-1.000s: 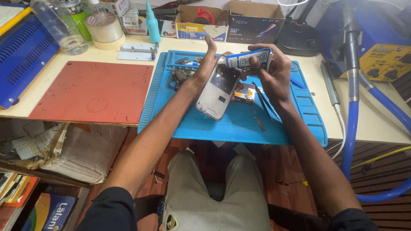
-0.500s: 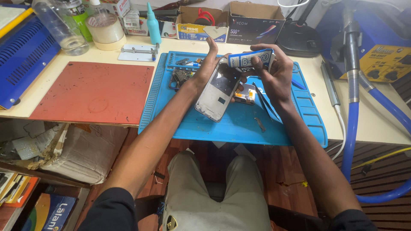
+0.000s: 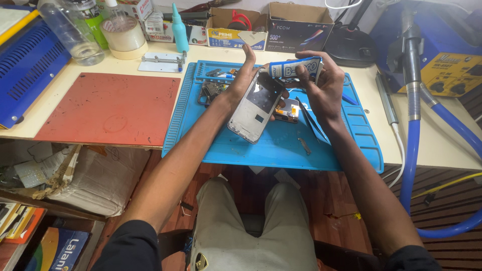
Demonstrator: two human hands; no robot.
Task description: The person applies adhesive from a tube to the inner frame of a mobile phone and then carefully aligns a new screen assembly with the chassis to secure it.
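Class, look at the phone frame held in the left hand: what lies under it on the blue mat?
Under the phone frame lies a small phone part with dark and orange patches, on the blue mat. Its left portion is covered by the frame, so its full shape cannot be seen.

- The white-framed phone body with a dark inner panel (image 3: 255, 106) is open-faced, its back removed. It tilts with its top end up and away and its bottom end toward the near edge of the blue silicone work mat (image 3: 281, 145), above the mat's middle.
- The blue-and-white squeeze tube of glue (image 3: 295, 67) lies roughly level above the mat's far edge, touching the phone body's top end.
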